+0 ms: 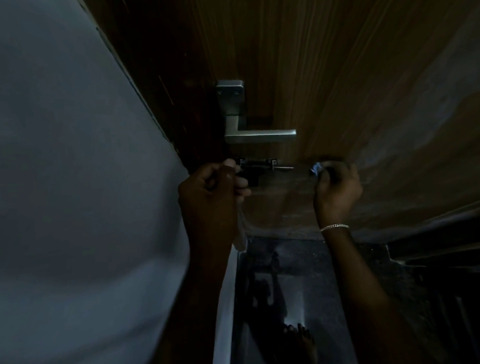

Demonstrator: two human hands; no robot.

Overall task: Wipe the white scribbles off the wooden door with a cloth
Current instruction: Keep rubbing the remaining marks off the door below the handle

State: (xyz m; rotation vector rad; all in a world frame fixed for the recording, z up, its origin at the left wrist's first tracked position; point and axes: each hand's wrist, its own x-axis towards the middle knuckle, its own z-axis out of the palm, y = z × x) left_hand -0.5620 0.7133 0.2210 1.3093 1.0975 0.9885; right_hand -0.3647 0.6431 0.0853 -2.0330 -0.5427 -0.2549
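Observation:
The wooden door (338,67) fills the top and right of the dim head view. Faint pale smears (413,135) show on its right part; no distinct scribble lines can be made out. My left hand (211,188) is closed beside the sliding bolt (260,167), and a pale cloth (241,231) hangs down from its grip. My right hand (336,186), with a silver bracelet at the wrist, pinches a small blue object (316,169) against the door, right of the bolt. What that object is cannot be told.
A metal lever handle (248,136) juts out above the bolt. A pale wall (68,189) stands on the left, meeting the dark door frame (175,116). Below lies a dark glossy floor (292,276), with a bare foot (301,341) on it.

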